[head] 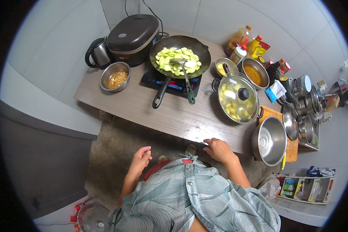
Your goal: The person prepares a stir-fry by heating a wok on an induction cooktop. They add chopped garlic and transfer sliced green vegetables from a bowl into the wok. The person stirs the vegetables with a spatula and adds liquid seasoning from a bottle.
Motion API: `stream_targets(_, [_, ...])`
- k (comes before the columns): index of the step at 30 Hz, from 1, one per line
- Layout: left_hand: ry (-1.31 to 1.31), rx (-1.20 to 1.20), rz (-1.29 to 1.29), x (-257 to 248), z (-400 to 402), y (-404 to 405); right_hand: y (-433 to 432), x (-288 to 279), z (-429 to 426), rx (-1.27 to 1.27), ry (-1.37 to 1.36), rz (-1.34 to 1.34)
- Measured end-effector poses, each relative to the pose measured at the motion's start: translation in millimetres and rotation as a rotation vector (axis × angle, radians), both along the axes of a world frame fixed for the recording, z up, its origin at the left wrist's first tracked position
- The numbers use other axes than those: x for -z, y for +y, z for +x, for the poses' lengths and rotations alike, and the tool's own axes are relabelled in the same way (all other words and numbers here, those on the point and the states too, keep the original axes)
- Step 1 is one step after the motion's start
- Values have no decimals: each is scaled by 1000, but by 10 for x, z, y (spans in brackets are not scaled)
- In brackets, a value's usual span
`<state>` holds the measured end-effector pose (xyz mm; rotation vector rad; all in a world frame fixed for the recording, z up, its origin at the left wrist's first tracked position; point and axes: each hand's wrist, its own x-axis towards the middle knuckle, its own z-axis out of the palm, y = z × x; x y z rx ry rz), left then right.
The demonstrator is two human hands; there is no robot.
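Observation:
My left hand [142,158] hangs in front of the counter with its fingers loosely curled and nothing in them. At the counter's front edge is my right hand [217,148], empty, its fingertips by some water drops. A dark wok [201,69] with green sliced vegetables [174,55] stands on an induction cooktop [177,89]. A metal spatula with a green-tipped handle [189,90] rests in the wok, its handle over the rim. Right of it, a pot under a glass lid [239,100] holds pale yellow-green pieces. A steel bowl [104,84] at the left holds brownish food.
A rice cooker [133,32] and an electric kettle [100,53] stand at the back left. Bottles [239,52] and a steel bowl of orange-brown liquid [254,74] are at the back right. A deep steel basin [269,142] sits on a wooden cutting board [291,150].

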<state>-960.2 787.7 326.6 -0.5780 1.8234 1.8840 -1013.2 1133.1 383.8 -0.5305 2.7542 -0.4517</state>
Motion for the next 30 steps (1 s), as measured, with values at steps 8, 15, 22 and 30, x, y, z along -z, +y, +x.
stream_targets(8, [34,42,11,44,-176,153,161,9,38,51,2,-2])
stream_targets(15, [14,79,-25,56,-238,242,223,38,29,53,-23,9])
stream_targets(22, [33,49,18,124,-238,253,217,36,-7,56,5,-40])
stream_targets(30, [7,69,-7,89,-226,305,228,45,-41,49,-2,-51])
